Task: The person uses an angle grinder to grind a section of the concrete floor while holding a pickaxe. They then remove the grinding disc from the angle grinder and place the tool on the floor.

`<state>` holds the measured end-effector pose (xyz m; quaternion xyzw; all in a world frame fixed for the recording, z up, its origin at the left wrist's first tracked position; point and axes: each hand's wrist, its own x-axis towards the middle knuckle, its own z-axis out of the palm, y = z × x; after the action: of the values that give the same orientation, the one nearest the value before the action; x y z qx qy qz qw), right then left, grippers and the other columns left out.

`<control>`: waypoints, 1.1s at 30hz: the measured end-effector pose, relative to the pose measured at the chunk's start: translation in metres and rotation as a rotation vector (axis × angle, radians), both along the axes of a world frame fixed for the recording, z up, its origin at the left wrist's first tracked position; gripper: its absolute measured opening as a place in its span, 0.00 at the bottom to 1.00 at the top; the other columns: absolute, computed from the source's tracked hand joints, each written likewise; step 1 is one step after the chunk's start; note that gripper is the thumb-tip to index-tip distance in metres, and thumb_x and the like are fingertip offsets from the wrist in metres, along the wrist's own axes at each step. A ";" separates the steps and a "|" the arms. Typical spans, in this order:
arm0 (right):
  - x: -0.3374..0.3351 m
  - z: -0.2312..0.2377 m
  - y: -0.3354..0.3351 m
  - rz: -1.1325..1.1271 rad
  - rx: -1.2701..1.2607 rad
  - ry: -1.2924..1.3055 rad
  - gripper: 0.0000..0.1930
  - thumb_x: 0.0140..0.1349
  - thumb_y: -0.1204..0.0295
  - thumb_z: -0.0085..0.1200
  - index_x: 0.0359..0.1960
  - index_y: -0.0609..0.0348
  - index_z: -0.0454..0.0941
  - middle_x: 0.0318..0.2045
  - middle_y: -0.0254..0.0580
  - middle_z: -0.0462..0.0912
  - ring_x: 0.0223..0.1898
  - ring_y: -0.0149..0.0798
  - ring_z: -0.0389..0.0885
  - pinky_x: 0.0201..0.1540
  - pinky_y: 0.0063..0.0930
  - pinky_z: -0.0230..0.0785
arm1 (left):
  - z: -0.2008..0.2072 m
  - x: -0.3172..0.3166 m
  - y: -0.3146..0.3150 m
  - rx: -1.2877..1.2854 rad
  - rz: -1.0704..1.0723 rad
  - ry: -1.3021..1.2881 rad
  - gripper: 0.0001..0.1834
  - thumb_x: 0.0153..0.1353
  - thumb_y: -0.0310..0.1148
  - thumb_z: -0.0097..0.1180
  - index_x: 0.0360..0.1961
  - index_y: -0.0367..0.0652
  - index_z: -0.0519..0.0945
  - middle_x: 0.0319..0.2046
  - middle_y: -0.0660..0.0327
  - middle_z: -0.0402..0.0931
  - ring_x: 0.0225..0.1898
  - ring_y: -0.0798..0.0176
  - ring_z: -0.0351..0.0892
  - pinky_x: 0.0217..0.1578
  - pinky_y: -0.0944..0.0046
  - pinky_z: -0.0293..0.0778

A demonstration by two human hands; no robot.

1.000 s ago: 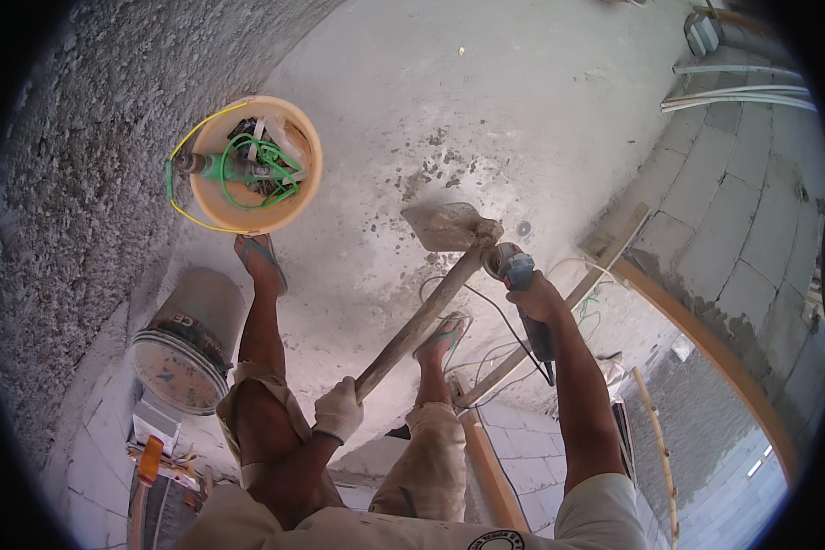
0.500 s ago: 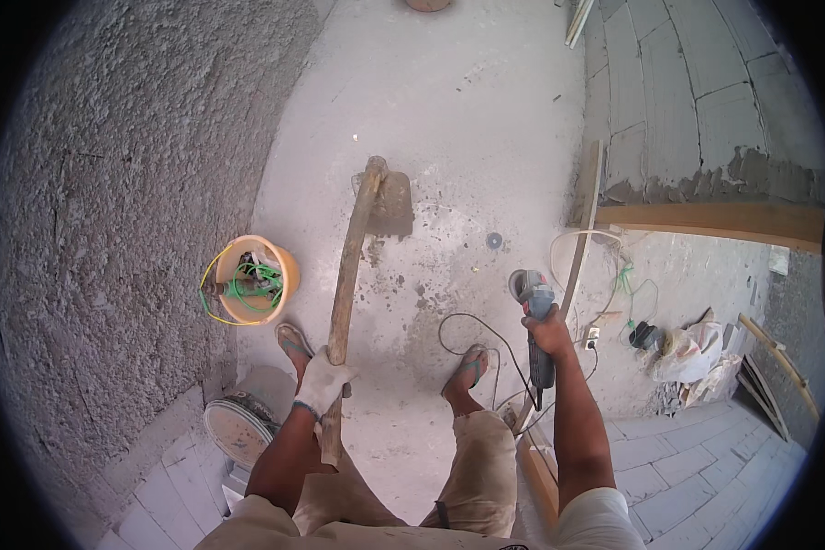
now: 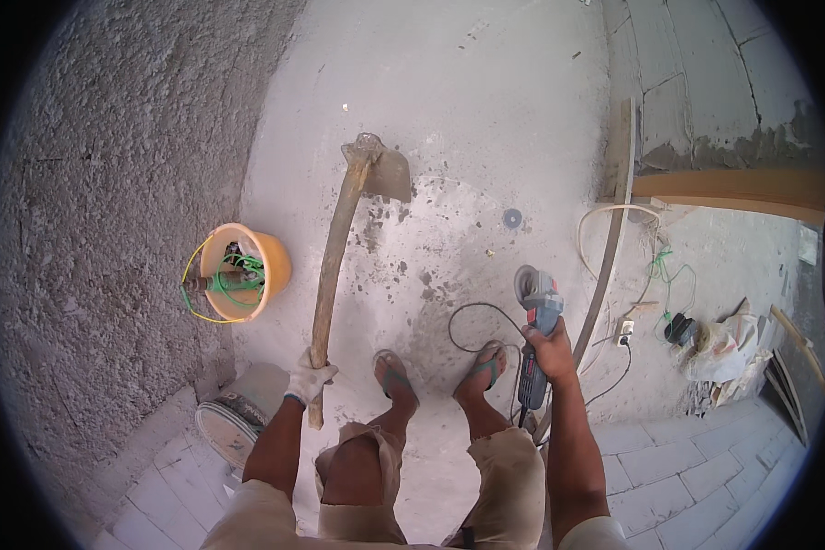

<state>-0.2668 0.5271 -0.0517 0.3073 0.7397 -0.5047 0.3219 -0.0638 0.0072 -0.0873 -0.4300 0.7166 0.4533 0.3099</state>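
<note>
My left hand (image 3: 310,376), in a white work glove, is closed round the lower part of a wooden-handled hoe (image 3: 337,234). The hoe's flat metal blade (image 3: 388,174) is at the far end, over grey crumbs on the floor. My bare right hand (image 3: 551,350) grips an angle grinder (image 3: 533,376) with a grey head, dark body and a disc at its far end. From the grinder's rear a dark cord (image 3: 463,310) loops over the floor. A loose round disc (image 3: 511,218) lies on the floor beyond the grinder.
An orange bucket (image 3: 275,266) holding a tool and green cord stands by the rough wall (image 3: 137,147). Nearer sits a round bucket (image 3: 229,431). On the right are a long wooden strip (image 3: 621,174), a socket (image 3: 625,332), white sacks (image 3: 720,353) and a wooden beam (image 3: 733,191).
My left foot has stepped right, closer to the other foot. The hoe has shifted slightly, its blade turning outward. The grinder remains in my right hand.
</note>
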 end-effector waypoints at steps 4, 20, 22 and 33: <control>0.032 -0.042 -0.019 -0.068 -0.097 0.142 0.25 0.67 0.70 0.67 0.61 0.64 0.71 0.42 0.41 0.82 0.35 0.34 0.83 0.38 0.32 0.80 | -0.067 0.002 -0.006 -0.366 -0.119 -0.015 0.27 0.59 0.39 0.74 0.57 0.44 0.79 0.44 0.53 0.88 0.45 0.52 0.90 0.52 0.52 0.83; 0.038 -0.039 -0.029 -0.119 -0.167 0.070 0.25 0.66 0.68 0.68 0.59 0.67 0.73 0.42 0.46 0.87 0.35 0.38 0.87 0.40 0.34 0.80 | -0.084 -0.278 0.011 -0.400 -0.305 0.309 0.34 0.56 0.45 0.72 0.64 0.45 0.80 0.48 0.45 0.88 0.51 0.42 0.89 0.54 0.48 0.81; 0.039 -0.052 -0.028 -0.105 -0.149 0.142 0.26 0.65 0.66 0.68 0.60 0.67 0.73 0.42 0.47 0.86 0.35 0.38 0.87 0.41 0.35 0.80 | -0.065 -0.281 0.039 -0.498 -0.356 0.295 0.32 0.56 0.43 0.70 0.62 0.45 0.80 0.46 0.46 0.88 0.50 0.40 0.89 0.53 0.47 0.81; 0.060 -0.065 -0.047 -0.154 -0.228 0.046 0.26 0.65 0.69 0.69 0.61 0.66 0.73 0.43 0.45 0.85 0.35 0.36 0.86 0.38 0.34 0.80 | 0.028 -0.195 0.072 -0.355 -0.451 0.362 0.30 0.57 0.37 0.75 0.61 0.44 0.81 0.45 0.50 0.89 0.49 0.50 0.91 0.51 0.55 0.83</control>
<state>-0.2066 0.4797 -0.1165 0.3128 0.6589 -0.6157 0.2982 -0.2589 0.0788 -0.0591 -0.2204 0.9048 0.3105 0.1906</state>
